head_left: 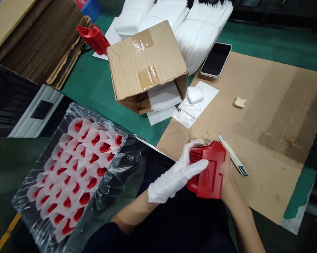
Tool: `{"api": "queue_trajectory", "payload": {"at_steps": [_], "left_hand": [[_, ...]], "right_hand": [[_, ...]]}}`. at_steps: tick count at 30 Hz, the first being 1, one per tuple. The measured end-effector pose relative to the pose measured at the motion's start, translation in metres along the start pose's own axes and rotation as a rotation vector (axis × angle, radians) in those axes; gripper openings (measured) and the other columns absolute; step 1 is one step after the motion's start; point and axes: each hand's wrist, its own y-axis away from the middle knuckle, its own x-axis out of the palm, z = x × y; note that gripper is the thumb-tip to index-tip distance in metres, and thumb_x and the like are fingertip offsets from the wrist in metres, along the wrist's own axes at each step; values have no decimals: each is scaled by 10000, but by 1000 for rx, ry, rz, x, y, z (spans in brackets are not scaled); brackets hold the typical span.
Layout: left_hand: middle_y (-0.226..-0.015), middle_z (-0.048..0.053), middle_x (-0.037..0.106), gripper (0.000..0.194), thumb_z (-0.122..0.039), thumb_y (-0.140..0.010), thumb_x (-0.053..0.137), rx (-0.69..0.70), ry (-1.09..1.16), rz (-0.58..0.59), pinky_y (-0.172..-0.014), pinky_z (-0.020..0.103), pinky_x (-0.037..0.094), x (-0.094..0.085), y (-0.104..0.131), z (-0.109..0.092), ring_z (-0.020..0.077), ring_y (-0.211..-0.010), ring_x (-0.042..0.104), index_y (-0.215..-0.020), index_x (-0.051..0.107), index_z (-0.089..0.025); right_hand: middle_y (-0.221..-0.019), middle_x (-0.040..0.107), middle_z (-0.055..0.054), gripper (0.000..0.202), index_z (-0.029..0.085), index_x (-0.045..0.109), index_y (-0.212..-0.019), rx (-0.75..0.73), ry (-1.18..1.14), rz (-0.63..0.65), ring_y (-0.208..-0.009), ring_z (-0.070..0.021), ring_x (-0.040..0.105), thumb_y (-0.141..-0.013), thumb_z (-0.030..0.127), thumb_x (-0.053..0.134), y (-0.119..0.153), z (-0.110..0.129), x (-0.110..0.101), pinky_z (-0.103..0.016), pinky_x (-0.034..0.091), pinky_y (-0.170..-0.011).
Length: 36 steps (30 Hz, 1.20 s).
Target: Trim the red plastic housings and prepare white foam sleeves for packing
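Observation:
A red plastic part (pixel 209 172) is held between both hands above the front edge of the cardboard sheet. My left hand (pixel 181 170), in a white glove, grips its left side with the thumb across the front. Bare, my right hand (pixel 227 172) is around the right side, its fingers mostly hidden behind the part. Just right of it a utility knife (pixel 233 154) lies on the cardboard. A small tan piece (pixel 197 141) shows beside the left fingertips; whether they touch it is unclear.
A plastic-lined box (pixel 24 200) of wrapped red parts stands at left. On the green table (pixel 82 84) are an open carton (pixel 150 59), white sheet stacks (pixel 198 35), a phone (pixel 216 59), another red part (pixel 94 38) and the cardboard sheet (pixel 269 116).

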Motion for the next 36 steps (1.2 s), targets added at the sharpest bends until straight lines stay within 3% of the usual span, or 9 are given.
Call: {"api": "queue_trajectory", "payload": {"at_steps": [4, 8, 14, 18, 23, 26, 29, 33, 36], "left_hand": [[-1452, 119, 517, 451, -344, -954, 626, -69, -52, -42, -1037, 343, 461, -2, -1, -4, 252, -1283, 557, -1332, 411, -225], [-1354, 122, 580, 487, -386, -925, 666, -93, -50, -58, -984, 354, 488, -1, -3, -2, 248, -1161, 623, -1297, 413, -201], [-1453, 107, 515, 513, -379, -898, 703, -112, 47, -73, -1077, 345, 435, 5, -6, -5, 251, -1341, 500, -1310, 447, -211], [-1468, 102, 506, 516, -361, -883, 723, -139, 59, -110, -1082, 330, 438, 5, -7, -6, 247, -1365, 481, -1300, 458, -212], [-1318, 95, 615, 471, -388, -868, 734, -110, 107, -127, -973, 364, 512, 3, -8, -2, 257, -1175, 623, -1233, 499, -208], [-1221, 88, 662, 508, -413, -801, 796, -89, 198, -157, -972, 368, 516, 1, -10, -1, 265, -1148, 634, -1187, 551, -193], [-1182, 83, 678, 485, -400, -805, 793, -86, 229, -156, -968, 342, 510, -1, -9, -2, 253, -1144, 634, -1177, 569, -183], [-1222, 50, 657, 390, -344, -892, 708, -79, 163, -103, -917, 277, 498, -5, -6, 0, 197, -1101, 640, -1214, 528, -216], [-1240, 41, 643, 402, -334, -875, 717, -75, 136, -36, -903, 275, 489, -5, -4, 1, 201, -1100, 632, -1212, 523, -230]], "right_hand": [[-1288, 525, -132, 466, 285, 472, -1365, 97, -5, -94, -1256, -359, 514, -906, 361, 505, -11, -13, 8, -595, 471, -1027], [-1188, 569, -125, 399, 259, 520, -1290, 129, -29, -86, -1157, -335, 569, -906, 361, 490, -16, -13, 12, -529, 520, -948], [-1295, 563, -106, 377, 261, 538, -1290, 210, -86, -101, -1192, -317, 565, -941, 381, 458, -20, -9, 20, -497, 494, -970], [-1161, 623, -100, 334, 244, 552, -1213, 273, -101, -137, -1019, -284, 629, -989, 424, 381, -23, -11, 25, -436, 530, -825], [-1066, 624, -117, 264, 221, 538, -1121, 226, -44, -162, -949, -282, 611, -969, 399, 415, -25, -12, 25, -423, 499, -791], [-1107, 596, -137, 222, 221, 516, -1072, 181, 14, -159, -1008, -309, 585, -917, 378, 489, -25, -17, 27, -445, 468, -832], [-1035, 600, -134, 218, 222, 482, -1004, 173, 44, -182, -945, -313, 588, -871, 390, 524, -24, -24, 31, -448, 462, -803], [-910, 615, -96, 194, 229, 481, -954, 198, 27, -216, -788, -274, 593, -876, 406, 479, -19, -31, 36, -427, 472, -749], [-947, 624, -102, 221, 225, 516, -999, 214, -11, -210, -810, -276, 609, -873, 407, 502, -19, -32, 37, -424, 485, -753]]}}
